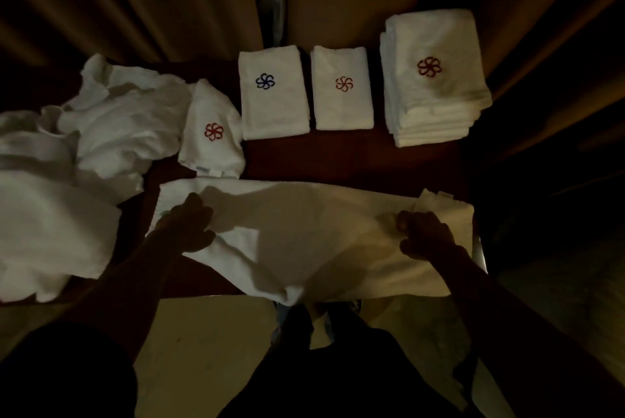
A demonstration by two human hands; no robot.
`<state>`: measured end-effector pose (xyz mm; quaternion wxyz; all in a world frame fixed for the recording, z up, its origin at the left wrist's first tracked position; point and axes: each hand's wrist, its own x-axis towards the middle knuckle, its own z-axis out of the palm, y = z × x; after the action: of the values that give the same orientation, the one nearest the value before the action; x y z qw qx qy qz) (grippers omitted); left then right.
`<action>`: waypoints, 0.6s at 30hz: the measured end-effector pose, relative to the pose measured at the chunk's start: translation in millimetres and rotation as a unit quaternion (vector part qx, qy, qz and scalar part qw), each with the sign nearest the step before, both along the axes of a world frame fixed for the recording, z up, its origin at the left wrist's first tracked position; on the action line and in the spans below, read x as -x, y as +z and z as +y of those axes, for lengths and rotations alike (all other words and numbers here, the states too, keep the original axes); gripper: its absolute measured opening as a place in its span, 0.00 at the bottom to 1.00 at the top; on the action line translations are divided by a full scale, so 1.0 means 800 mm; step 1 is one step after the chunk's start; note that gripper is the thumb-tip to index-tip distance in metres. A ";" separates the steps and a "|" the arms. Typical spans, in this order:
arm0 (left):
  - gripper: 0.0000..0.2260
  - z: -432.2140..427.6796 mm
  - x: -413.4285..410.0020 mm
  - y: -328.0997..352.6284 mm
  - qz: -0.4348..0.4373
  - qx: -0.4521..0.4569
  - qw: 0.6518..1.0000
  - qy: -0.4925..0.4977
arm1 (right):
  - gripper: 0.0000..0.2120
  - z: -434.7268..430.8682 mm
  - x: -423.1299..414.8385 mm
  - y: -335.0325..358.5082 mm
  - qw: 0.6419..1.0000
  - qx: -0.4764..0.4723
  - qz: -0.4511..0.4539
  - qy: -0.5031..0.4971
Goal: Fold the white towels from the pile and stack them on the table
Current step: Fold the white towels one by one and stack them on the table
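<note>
A long white towel [304, 235] lies spread across the near edge of the dark red table [338, 160], its front hem hanging over the edge. My left hand [189, 225] grips its left part, fingers curled into the cloth. My right hand [422, 231] pinches a raised fold near the right end. The unfolded pile of white towels [84, 154] fills the table's left side. Three folded stacks stand at the back: a tall stack with a dark red logo [436, 79], one with an orange-red logo [343, 89], one with a blue logo [272, 93].
A loosely folded towel with a red logo [213, 133] leans against the pile, left of the blue-logo stack. Curtains hang behind the table. The floor [209, 343] and my dark clothing show below the table's front edge. The room is dim.
</note>
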<state>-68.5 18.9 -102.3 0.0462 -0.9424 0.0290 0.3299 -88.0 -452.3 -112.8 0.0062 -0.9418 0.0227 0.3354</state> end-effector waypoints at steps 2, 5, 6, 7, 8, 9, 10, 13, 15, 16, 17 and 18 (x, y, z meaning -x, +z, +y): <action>0.23 -0.006 0.001 -0.001 -0.015 0.015 1.000 0.006 | 0.31 -0.002 0.000 -0.005 0.999 0.014 0.010 -0.030; 0.30 -0.015 0.003 -0.008 -0.044 0.035 0.998 0.035 | 0.37 0.000 0.004 -0.017 0.996 0.012 0.002 -0.088; 0.31 -0.016 0.004 -0.012 -0.057 0.041 0.997 0.043 | 0.36 0.002 0.003 -0.019 0.994 -0.004 -0.007 -0.109; 0.32 -0.015 0.004 -0.016 -0.064 0.044 0.995 0.055 | 0.34 0.003 0.000 -0.022 0.991 -0.022 -0.025 -0.127; 0.33 -0.014 0.005 -0.019 -0.066 0.045 0.994 0.069 | 0.32 0.004 -0.005 -0.024 0.988 -0.038 -0.050 -0.139; 0.34 -0.013 0.004 -0.022 -0.069 0.050 0.993 0.082 | 0.29 0.004 -0.010 -0.024 0.985 -0.051 -0.079 -0.145; 0.33 -0.011 0.003 -0.023 -0.075 0.060 0.991 0.092 | 0.28 0.005 -0.016 -0.025 0.982 -0.062 -0.105 -0.145; 0.31 -0.006 -0.003 -0.026 -0.112 0.093 0.983 0.115 | 0.28 0.007 -0.034 -0.027 0.974 -0.100 -0.140 -0.146; 0.31 -0.005 -0.003 -0.028 -0.126 0.086 0.981 0.121 | 0.26 0.010 -0.044 -0.027 0.971 -0.114 -0.153 -0.142; 0.31 -0.005 -0.004 -0.029 -0.125 0.077 0.982 0.119 | 0.25 0.010 -0.047 -0.027 0.971 -0.118 -0.158 -0.133; 0.31 -0.007 -0.005 -0.028 -0.120 0.069 0.983 0.118 | 0.25 0.010 -0.049 -0.026 0.972 -0.118 -0.163 -0.123; 0.31 -0.009 -0.006 -0.027 -0.115 0.063 0.984 0.119 | 0.25 0.009 -0.050 -0.025 0.972 -0.115 -0.167 -0.117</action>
<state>-63.3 12.0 -123.7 -0.0501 -0.9718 -0.0679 0.2202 -48.3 -445.2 -132.6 0.1577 -0.9681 0.0927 0.1711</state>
